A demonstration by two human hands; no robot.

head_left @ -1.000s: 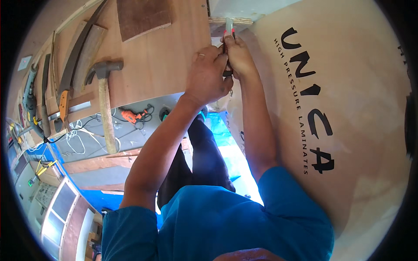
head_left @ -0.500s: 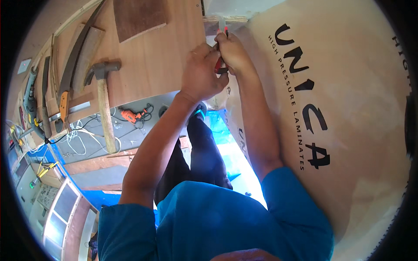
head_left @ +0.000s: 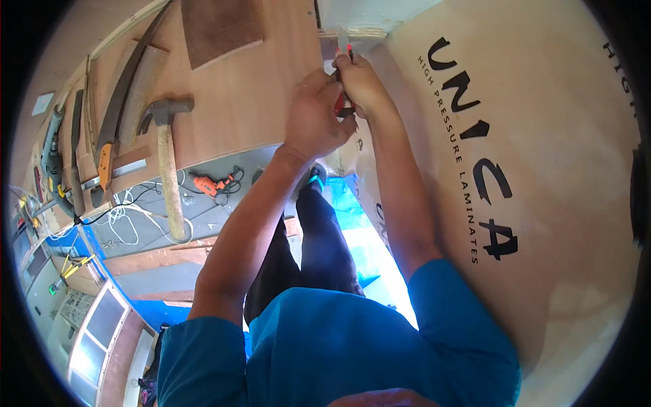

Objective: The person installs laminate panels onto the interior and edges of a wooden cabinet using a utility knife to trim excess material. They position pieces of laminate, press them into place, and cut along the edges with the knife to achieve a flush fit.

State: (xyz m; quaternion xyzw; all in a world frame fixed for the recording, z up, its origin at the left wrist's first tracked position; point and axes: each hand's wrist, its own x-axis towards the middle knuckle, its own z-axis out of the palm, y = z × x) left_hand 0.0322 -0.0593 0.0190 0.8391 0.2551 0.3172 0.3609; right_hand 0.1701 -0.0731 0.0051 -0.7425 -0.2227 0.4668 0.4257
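My right hand (head_left: 363, 81) is closed around a red-and-black hand tool with a pale flat blade (head_left: 342, 39) pointing away from me. Beside it, my left hand (head_left: 315, 115) has its fingers curled around a red-and-black part (head_left: 340, 104) just below the right hand's fingers. Whether both parts belong to one tool is hidden by the fingers. The blade reaches the layered plywood edge (head_left: 366, 32) at the corner between the wooden worktop and the large printed laminate sheet (head_left: 556, 176) on the right.
On the wooden worktop (head_left: 271, 102) lie a claw hammer (head_left: 166, 156), its handle overhanging the edge, a handsaw (head_left: 106, 159), a brown board (head_left: 224, 30) and a grey-green power tool (head_left: 54, 163). Below, an orange power tool (head_left: 211, 184) and tangled white cable (head_left: 122, 220) lie on grey flooring.
The worktop and its tools appear slightly further right as the view shifts. Both hands keep nearly the same place and grip, while more of the pale blade shows past the right hand.
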